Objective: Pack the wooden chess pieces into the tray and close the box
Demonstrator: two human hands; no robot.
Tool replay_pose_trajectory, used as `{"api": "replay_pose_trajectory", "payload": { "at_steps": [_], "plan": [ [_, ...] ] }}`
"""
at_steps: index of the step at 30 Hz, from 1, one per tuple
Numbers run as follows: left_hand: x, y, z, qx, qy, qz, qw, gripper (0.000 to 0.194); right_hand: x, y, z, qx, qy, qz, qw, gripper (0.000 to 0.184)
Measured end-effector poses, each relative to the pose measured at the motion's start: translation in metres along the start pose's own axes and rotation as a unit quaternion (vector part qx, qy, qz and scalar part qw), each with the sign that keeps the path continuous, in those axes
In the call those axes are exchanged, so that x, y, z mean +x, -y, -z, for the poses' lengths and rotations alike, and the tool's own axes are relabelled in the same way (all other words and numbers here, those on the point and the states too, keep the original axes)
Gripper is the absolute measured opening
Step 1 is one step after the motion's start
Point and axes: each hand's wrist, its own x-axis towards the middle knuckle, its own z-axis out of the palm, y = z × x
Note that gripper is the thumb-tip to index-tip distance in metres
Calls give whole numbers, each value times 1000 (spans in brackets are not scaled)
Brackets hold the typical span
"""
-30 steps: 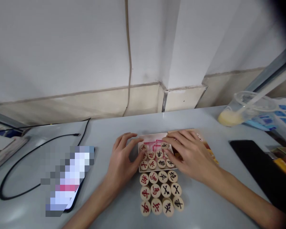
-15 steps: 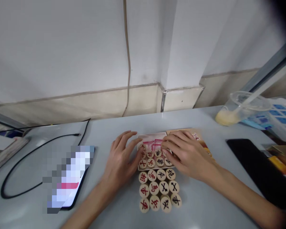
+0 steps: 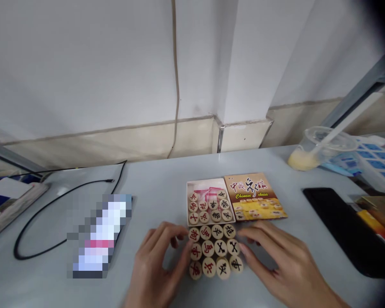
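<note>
A block of round wooden Chinese chess pieces (image 3: 215, 250), marked in red and black, lies on the grey table (image 3: 154, 179) near me. My left hand (image 3: 158, 267) rests at its left side with curved, spread fingers touching the leftmost pieces. My right hand (image 3: 280, 265) flanks the block's right side, fingers apart, fingertips at the rightmost pieces. Just beyond the block sits the open white box (image 3: 188, 190) with several more pieces inside. Its printed lid (image 3: 253, 201) lies beside it on the right.
A phone (image 3: 99, 235) lies at the left, with a black cable (image 3: 38, 214) looping past it. A black flat device (image 3: 343, 226) is at the right. A clear plastic cup (image 3: 317, 149) with yellow liquid lies tipped at the back right. The wall runs along the table's far edge.
Both hands have drawn back from the box toward me and now flank the loose block of pieces. The box and its lid are uncovered.
</note>
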Motion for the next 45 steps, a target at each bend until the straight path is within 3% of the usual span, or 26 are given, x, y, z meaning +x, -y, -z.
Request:
{"api": "replay_pose_trajectory", "payload": {
  "at_steps": [4, 12, 17, 21, 28, 35, 41, 45],
  "plan": [
    [-21, 9, -5, 40, 19, -24, 999, 14, -17, -1, -9, 12, -2, -11, 1000, 17],
    [-20, 13, -7, 96, 14, -80, 992, 25, -12, 2, -14, -35, 10, 22, 999, 19],
    [-22, 16, -6, 86, 25, -74, 993, 25, -14, 0, -14, -45, 23, 32, 998, 18],
    [-19, 15, 2, 14, 33, -34, 999, 20, -13, -2, -9, 0, 10, 8, 1000, 20],
    [18, 7, 12, -52, 16, -33, 998, 19, 19, 1, 1, 28, -10, 31, 999, 27],
    [79, 9, -3, -86, 11, -38, 996, 13, 87, -6, -5, -40, -44, 94, 994, 19],
    [83, 36, -21, -44, -10, -48, 998, 10, 89, -25, -20, -76, -42, 86, 993, 15],
    [79, 44, -25, -25, -15, -53, 998, 15, 83, -32, -21, -71, -4, 55, 996, 21]
  ]
}}
